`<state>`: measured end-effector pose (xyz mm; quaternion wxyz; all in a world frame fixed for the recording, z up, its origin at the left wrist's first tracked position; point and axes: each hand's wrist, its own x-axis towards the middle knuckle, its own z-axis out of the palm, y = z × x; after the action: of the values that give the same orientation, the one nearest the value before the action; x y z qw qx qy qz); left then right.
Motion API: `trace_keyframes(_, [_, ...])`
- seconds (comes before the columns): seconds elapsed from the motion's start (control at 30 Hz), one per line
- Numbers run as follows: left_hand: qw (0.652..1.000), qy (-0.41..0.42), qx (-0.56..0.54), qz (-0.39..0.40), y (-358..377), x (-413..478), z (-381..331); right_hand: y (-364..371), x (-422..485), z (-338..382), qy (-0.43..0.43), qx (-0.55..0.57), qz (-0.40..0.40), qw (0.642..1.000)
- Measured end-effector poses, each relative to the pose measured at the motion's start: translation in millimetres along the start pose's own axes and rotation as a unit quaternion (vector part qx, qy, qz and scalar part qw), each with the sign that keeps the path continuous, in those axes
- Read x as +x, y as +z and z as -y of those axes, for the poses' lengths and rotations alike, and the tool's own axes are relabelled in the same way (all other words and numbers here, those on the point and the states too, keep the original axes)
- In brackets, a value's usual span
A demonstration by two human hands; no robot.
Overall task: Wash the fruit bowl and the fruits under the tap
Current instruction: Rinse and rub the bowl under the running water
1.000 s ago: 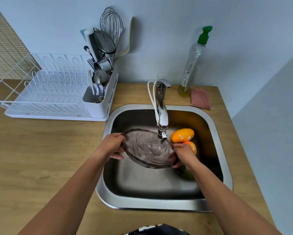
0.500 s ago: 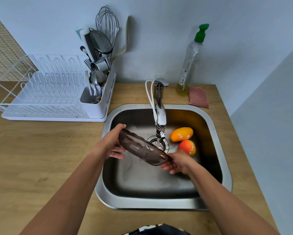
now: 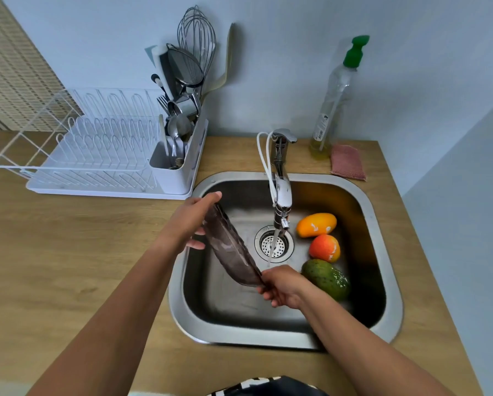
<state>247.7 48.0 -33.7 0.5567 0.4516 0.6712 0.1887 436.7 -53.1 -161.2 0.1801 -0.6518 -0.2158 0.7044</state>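
Water [image 3: 271,248] runs from the tap [image 3: 282,192] onto the drain strainer [image 3: 274,244] of the steel sink [image 3: 254,338], just right of the dark translucent fruit bowl [image 3: 231,250], which is tipped on edge above the basin, clear of the stream. The left hand [image 3: 188,221] grips the bowl's far rim and the right hand [image 3: 282,284] grips its near rim, fingers curled. On the sink floor at the right lie an orange mango [image 3: 316,224], a red-orange fruit [image 3: 324,247] and a green fruit [image 3: 325,278].
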Motion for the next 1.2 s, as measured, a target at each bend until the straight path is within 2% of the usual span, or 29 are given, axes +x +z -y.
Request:
trace_keyframes(0.3, [0.997, 0.039, 0.045, -0.046, -11, -11, -8, 38, 13, 2, -0.015, -0.024, 0.042, 0.999])
trace_keyframes(0.9, [0.993, 0.051, 0.084, -0.065, -12, -17, -10, 54, 14, 4, -0.016, -0.034, 0.071, 0.997])
trace_keyframes(1.1, [0.994, 0.057, 0.068, -0.068, -12, -23, -12, 53, 9, 8, -0.025, -0.033, 0.062, 0.997])
trace_keyframes(1.2, [0.995, 0.071, 0.018, -0.069, -20, -31, -11, 53, -1, 11, -0.057, -0.015, 0.037, 0.998])
